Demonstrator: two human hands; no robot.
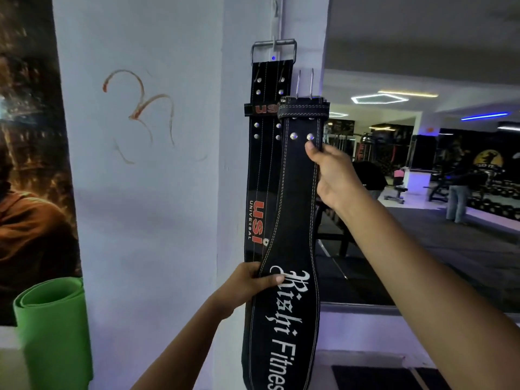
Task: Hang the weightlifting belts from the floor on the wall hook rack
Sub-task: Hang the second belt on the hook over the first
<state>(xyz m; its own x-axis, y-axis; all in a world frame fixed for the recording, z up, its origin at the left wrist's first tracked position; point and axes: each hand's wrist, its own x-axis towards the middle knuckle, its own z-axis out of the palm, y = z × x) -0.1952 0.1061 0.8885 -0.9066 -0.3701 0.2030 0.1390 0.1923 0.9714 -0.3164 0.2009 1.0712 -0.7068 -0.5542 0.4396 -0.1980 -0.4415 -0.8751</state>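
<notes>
A black belt with red "USI" lettering (263,170) hangs by its metal buckle (273,49) from a white hook rack (277,21) on the pillar's corner. In front of it I hold a second black belt with white "Rishi Fitness" script (292,249) upright, its two buckle prongs (304,84) pointing up, below the hook. My right hand (332,175) grips its right edge just under the rivets. My left hand (250,282) pinches its left edge where the belt widens.
A rolled green mat (53,330) stands at the lower left beside a poster (31,164). The white pillar (157,192) fills the middle. To the right a mirror (439,178) shows gym machines and a standing person (457,198).
</notes>
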